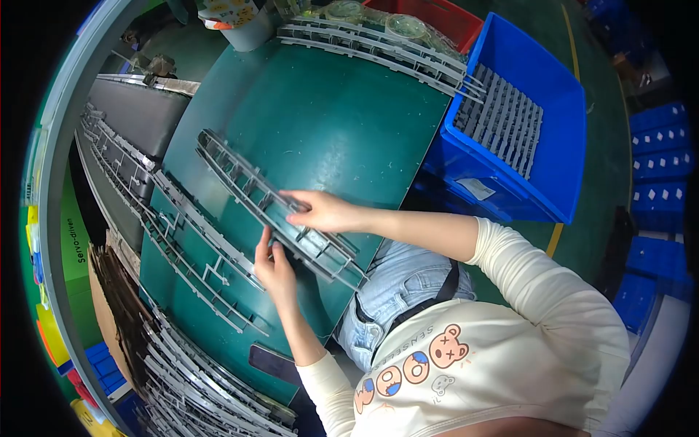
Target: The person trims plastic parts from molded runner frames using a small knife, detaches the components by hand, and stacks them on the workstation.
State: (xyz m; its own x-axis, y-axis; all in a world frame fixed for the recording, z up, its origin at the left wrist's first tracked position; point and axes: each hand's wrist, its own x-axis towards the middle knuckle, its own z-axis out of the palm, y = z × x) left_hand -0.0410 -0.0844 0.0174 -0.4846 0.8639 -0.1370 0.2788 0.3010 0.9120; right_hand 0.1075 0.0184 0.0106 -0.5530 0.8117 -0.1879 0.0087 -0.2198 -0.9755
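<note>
A long grey slatted frame (247, 186) lies at a slant over the green table, its near end close to the jeans. On its upper edge my right hand (317, 211) is closed, thumb and fingers bent over the rail. At the frame's lower edge is my left hand (275, 273), its thumb and fingertips pressed against the rail. A clear or shiny patch (309, 239) shows inside the frame between the hands. Left of them, another pair of thin grey frames (196, 218) lies on the table.
More grey frames lie along the table's far edge (371, 51) and in a stack (196, 379) at the lower left. A blue bin (561, 138) with grey strips stands at the right. A phone (274, 363) lies near the table edge; a conveyor (135, 120) is at left.
</note>
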